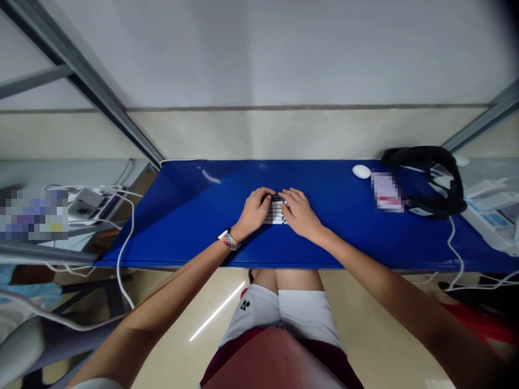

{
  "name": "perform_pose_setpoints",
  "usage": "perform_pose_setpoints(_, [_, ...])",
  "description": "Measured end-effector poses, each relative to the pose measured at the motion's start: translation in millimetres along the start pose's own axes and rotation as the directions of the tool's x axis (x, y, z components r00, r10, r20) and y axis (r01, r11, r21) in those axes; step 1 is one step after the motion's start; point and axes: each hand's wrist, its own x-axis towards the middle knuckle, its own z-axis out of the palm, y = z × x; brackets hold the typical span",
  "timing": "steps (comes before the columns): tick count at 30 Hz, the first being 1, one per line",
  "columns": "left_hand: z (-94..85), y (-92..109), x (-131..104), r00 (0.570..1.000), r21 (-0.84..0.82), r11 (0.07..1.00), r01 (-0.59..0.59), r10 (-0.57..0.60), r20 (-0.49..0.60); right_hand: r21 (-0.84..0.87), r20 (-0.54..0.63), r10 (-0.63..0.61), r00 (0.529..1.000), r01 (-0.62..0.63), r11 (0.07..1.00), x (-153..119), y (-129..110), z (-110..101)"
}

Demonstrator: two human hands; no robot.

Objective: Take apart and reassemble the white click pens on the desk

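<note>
On the blue tabletop, right in front of me, lies a small white object with thin dark crosswise lines and a darker far edge. It looks like a row or stack of flat white pieces, but its exact kind is too small to tell. Around its left side my left hand is curled, thumb along the edge. My right hand closes on the opposite side, fingers bent over the far right corner and thumb against the near part. Both hands partly hide the object. A patterned band with a watch circles the left wrist.
At the table's right lie a white computer mouse, a blurred-out pale item and a black headband-like device with a white cable. Metal frame posts stand on both sides. A white cable hangs over the left edge.
</note>
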Motion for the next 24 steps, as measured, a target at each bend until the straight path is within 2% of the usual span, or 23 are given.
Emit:
perform_pose_setpoints(7, [-1.1, 2, 0, 1.0, -0.08, 0.996, 0.026, -0.026, 0.005, 0.006, -0.025, -0.009, 1.0, 0.009, 1.0, -1, -1, -2])
perform_pose_setpoints(11, [-2.6, 3, 1, 0.998, -0.121, 0.991, 0.063, -0.063, 0.008, 0.038, -0.06, -0.019, 0.998, 0.022, 0.999, -1, -2, -13])
perform_pose_setpoints(14, [-4.8, 4, 3, 0.996, -0.162, 0.983, 0.088, -0.088, 0.005, 0.07, -0.065, -0.156, 0.986, 0.16, 0.985, -5, -7, -26])
perform_pose_setpoints(18, [-8.5, 5, 6, 0.99, -0.208, 0.969, 0.134, -0.138, -0.004, 0.064, -0.013, -0.376, 0.927, 0.376, 0.925, -19, -14, -32])
perform_pose_setpoints(24, [-13.3, 5, 12, 0.988, -0.225, 0.964, 0.142, -0.152, -0.03, 0.025, 0.039, -0.466, 0.884, 0.465, 0.885, -34, -18, -29])
